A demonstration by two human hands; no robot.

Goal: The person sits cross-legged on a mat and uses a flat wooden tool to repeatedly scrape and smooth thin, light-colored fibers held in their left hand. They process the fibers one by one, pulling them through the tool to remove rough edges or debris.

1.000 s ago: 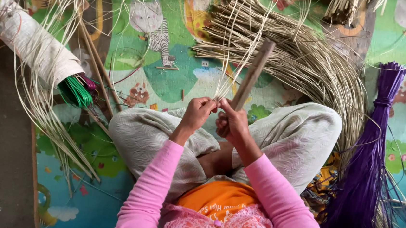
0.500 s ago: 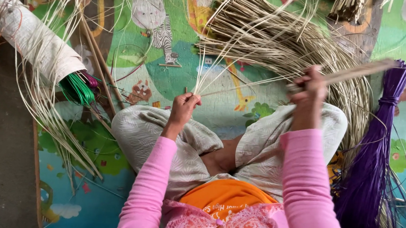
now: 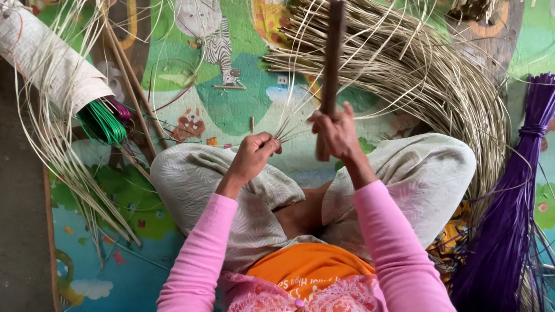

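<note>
I sit cross-legged on a colourful play mat. My left hand pinches the ends of a small bunch of thin pale straw strands that fan out away from me. My right hand grips a long brown wooden stick, held upright and pointing away from me, just right of the strands. The two hands are close together above my knees.
A big heap of pale straw lies ahead and to the right. A purple strand bundle lies at my right. At left, a cloth-wrapped roll with green strand ends, loose straw and thin sticks.
My right hand swung the stick out to the right, then brought it back to the middle, now upright. My left hand has kept hold of the straw strands.
</note>
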